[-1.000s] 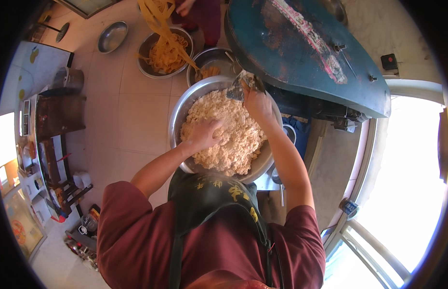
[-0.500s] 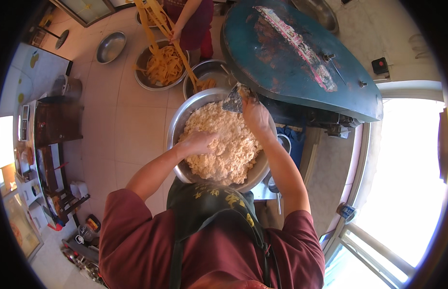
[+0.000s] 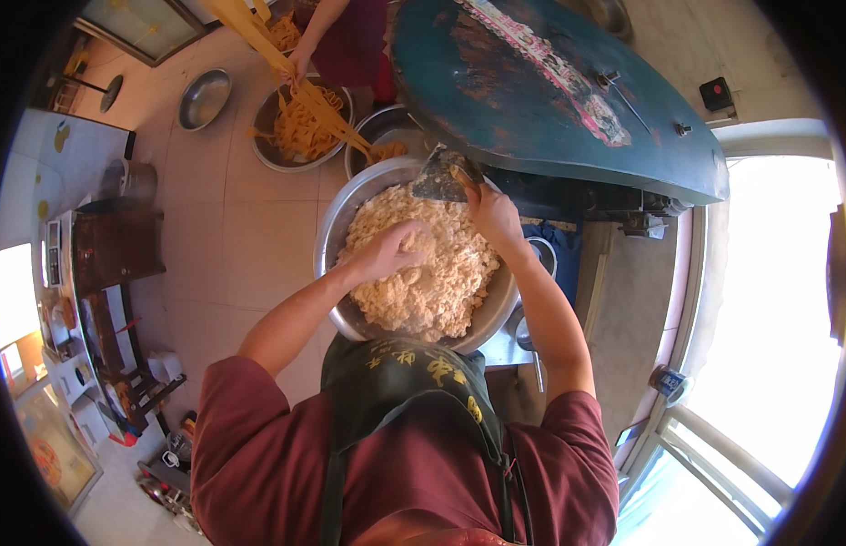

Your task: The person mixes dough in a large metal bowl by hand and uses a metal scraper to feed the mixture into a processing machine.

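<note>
One metal bowl (image 3: 328,238) of crumbly dough (image 3: 434,287), dough spread nearly rim to rim, right hand (image 3: 497,217) gripping scraper (image 3: 438,178) at far-right rim, left hand (image 3: 385,253) loosely spread over dough, left of centre, contact unclear

Have a heap of crumbly, pale beige dough (image 3: 446,278), loose and lumpy, spread wide inside a round, silvery metal bowl (image 3: 498,307). Leaves bare wall showing at lower right (smooth, a bit shiny). Also have a scraper (image 3: 438,179) with a broad dark blade, tilted over the far side, near the rim; cannot tell whether touching dough.
</note>
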A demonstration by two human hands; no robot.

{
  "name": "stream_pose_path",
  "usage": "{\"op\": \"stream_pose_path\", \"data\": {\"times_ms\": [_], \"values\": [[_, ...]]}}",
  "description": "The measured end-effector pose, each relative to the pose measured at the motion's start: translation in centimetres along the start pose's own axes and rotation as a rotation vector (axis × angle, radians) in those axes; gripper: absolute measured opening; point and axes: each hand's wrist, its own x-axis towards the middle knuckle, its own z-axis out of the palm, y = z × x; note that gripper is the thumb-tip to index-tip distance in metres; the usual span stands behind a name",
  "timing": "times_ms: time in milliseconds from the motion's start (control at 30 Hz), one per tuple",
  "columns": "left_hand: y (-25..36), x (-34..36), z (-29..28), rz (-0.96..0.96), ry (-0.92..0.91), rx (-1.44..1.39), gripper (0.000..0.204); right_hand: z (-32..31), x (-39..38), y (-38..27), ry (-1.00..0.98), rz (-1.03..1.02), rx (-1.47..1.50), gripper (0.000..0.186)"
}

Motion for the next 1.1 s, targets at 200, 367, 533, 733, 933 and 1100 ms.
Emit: {"op": "stream_pose_path", "data": {"times_ms": [200,367,533,733,933,1100], "values": [[1.7,6.3,1.0,0.018,0.303,0.068,0.045,-2.3,-2.0,0.8,0.071,0.04,0.134,0.032],[-0.7,11.0,1.5,0.168,0.482,0.444,0.051,-2.4,-2.3,1.2,0.077,0.05,0.125,0.031],[0.2,9.5,1.6,0.136,0.406,0.671,0.058,-4.5,-3.5,-0.3,0.149,-0.066,0.218,0.037],[0.5,7.8,1.6,0.098,0.307,0.592,0.048,-1.1,1.5,-0.2,0.03,-0.011,-0.025,0.043],[-4.7,1.2,0.9,0.041,0.127,0.637,0.043,-2.8,0.3,-2.1,0.049,-0.092,-0.009,0.04],[-7.9,5.2,1.1,0.059,0.126,0.908,0.049,0.6,4.6,-0.8,0.3,-0.179,-0.011,0.037]]}}
